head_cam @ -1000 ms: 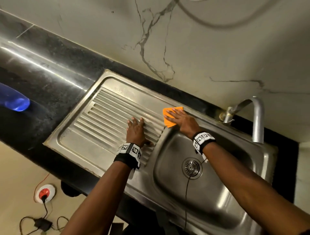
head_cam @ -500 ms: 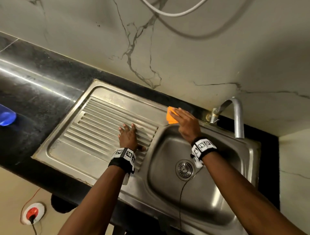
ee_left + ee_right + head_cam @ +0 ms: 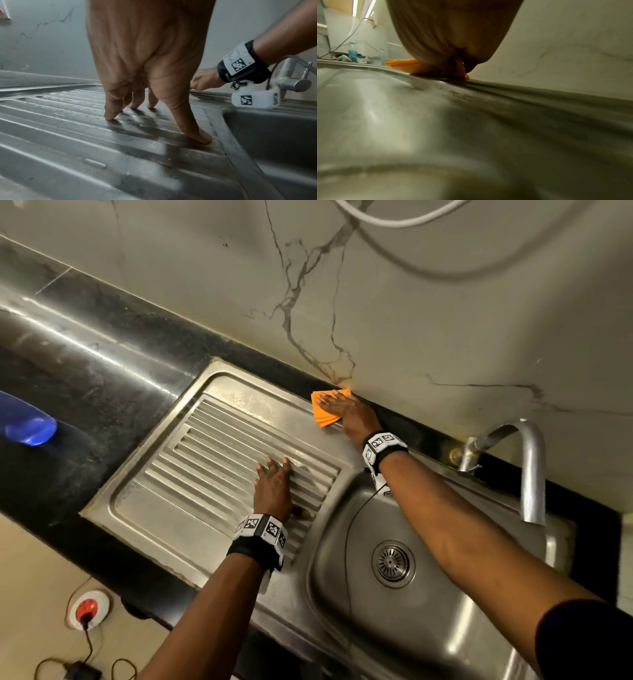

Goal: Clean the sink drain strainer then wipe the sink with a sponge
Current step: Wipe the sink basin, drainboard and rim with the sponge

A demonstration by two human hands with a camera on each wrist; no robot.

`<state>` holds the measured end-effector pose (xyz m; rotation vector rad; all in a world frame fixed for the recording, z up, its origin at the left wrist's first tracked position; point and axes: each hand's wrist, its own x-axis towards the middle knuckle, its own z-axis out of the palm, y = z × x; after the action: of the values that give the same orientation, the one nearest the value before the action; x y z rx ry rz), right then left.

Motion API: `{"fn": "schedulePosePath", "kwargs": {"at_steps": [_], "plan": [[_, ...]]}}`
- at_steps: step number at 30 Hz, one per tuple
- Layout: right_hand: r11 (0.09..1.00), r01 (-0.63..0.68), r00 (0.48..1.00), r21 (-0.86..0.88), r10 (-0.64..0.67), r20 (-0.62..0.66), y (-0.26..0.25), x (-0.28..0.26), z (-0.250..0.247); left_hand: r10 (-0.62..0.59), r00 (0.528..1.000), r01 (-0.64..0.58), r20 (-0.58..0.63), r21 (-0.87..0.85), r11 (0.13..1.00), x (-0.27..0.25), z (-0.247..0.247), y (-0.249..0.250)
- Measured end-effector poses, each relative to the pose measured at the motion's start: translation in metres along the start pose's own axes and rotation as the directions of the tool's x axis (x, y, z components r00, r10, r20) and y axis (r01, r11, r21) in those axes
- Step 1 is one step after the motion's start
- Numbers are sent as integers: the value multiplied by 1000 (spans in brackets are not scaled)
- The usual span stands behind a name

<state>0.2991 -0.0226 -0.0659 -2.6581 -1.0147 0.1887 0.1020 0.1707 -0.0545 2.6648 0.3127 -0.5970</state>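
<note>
Pressing flat, our right hand (image 3: 354, 417) keeps its fingers straight and spread on top of the thin orange sponge cloth (image 3: 323, 412), which lies on the far rim of the stainless steel sink (image 3: 239, 392), right against the black stone counter strip at the foot of the marbled wall. Nothing is pinched; the palm and fingers simply bear down on it. In the right wrist view the orange edge (image 3: 402, 64) pokes out from under the hand, squashed low to the metal.

We judge the sponge to be light, soft and floppy, so it will bunch or fold if we push from one corner only; an open palm over its middle seems the best hold, with fingertips spread toward its leading edge. The wet-looking steel is probably slippery, which helps the glide but could let the sponge slide out from under us.

Our left hand (image 3: 272, 491) rests on the ribbed draining board (image 3: 191, 474), fingers extended, fingertips (image 3: 109, 116) propped on the ridges, holding nothing. The round metal drain strainer (image 3: 393, 563) sits in the basin floor, well apart from both hands.
</note>
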Motion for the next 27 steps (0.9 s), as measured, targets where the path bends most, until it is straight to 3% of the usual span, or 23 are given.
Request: {"fn": "schedulePosePath", "kwargs": {"at_steps": [6,10,14,17,20,21,24,25,27], "plan": [[989,-151,985,3,150,-83,36,-86,-3,-17,1000,16,15,28,999,-2,-6,5],[943,-333,931,21,332,-151,37,-149,-14,-20,1000,20,18,33,999,-2,-7,7],[879,-474,867,-47,457,-200,29,-178,-9,-9,1000,8,15,36,999,-3,-9,6],[761,-635,766,-132,598,-237,8,-173,-1,-3,1000,3,3,33,999,-2,-7,5],[678,-734,655,-40,691,-304,-22,-150,-15,3,1000,-2,-31,27,1000,-1,-2,5],[713,-701,677,-11,660,-327,-27,-136,-19,2,1000,-1,-30,39,999,1,1,4],[918,-395,870,-26,364,-332,-43,-75,-21,4,1000,-3,-27,55,998,4,4,3],[950,-305,907,-63,270,-323,-46,-50,-19,7,1000,-6,-24,61,998,4,4,2],[967,-212,965,-141,184,-185,-52,-5,-17,10,1000,-8,-29,61,998,6,5,1]]}}
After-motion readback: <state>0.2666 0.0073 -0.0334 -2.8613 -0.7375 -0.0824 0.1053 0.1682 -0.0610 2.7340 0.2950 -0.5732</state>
